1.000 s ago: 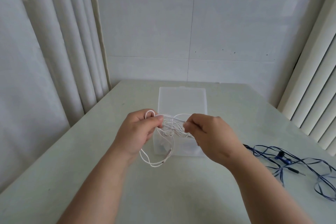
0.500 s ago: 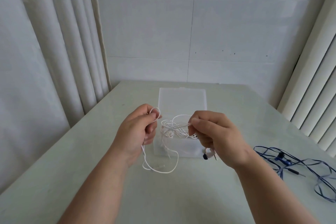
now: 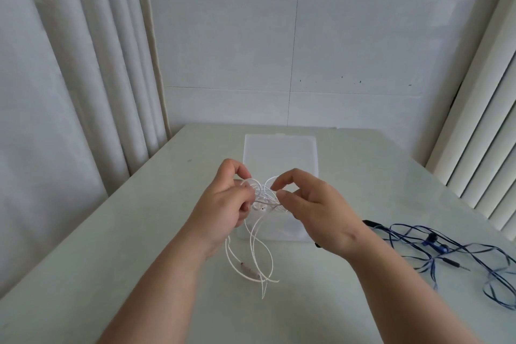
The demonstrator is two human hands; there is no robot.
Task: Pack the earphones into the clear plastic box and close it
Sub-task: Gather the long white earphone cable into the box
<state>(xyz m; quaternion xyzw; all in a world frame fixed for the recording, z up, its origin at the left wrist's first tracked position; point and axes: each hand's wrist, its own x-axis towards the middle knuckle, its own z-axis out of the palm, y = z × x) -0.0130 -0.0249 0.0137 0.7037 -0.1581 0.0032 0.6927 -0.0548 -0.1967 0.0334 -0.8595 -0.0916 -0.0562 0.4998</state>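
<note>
The white earphones are pinched by the left grip and right grip at frame centre, cord tails hanging downward. The clear box lies just above them in frame, equally near both.

Blue earphones right of box

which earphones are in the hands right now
The white wired earphones, held by the left hand and right hand; the dark blue wired earphones lie untouched on the table.
</note>
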